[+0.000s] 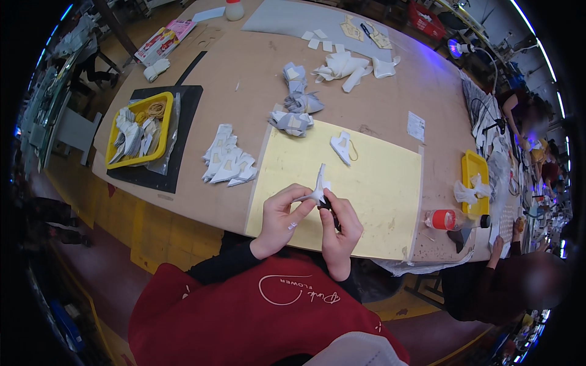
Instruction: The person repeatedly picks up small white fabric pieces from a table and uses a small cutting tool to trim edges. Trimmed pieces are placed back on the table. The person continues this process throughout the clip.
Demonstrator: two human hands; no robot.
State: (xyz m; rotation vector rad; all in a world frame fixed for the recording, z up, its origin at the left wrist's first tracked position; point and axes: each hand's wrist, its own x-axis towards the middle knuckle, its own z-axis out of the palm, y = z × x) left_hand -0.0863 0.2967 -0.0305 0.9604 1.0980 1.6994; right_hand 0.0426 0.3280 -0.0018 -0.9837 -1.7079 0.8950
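Over the near edge of a yellow sheet (378, 201), both hands meet at a small white, folded cut piece (320, 188). My left hand (278, 221) pinches its left side between thumb and fingers. My right hand (342, 233) is closed around a small black tool (327, 205), its tip against the white piece; the fingers hide most of it, so its kind is unclear. Beyond my hands lies a similar white piece (342, 148) with a tan loop at its side. To the left a heap of white cut pieces (227, 157) rests on the brown table top.
Tied grey-white bundles (295, 100) lie past the yellow sheet. At left, a yellow basket (166, 131) holds pieces and tan bands on a black board (189, 116). At right stand another yellow basket (467, 177) and a lying bottle (452, 219). A co-worker (506, 280) sits at right.
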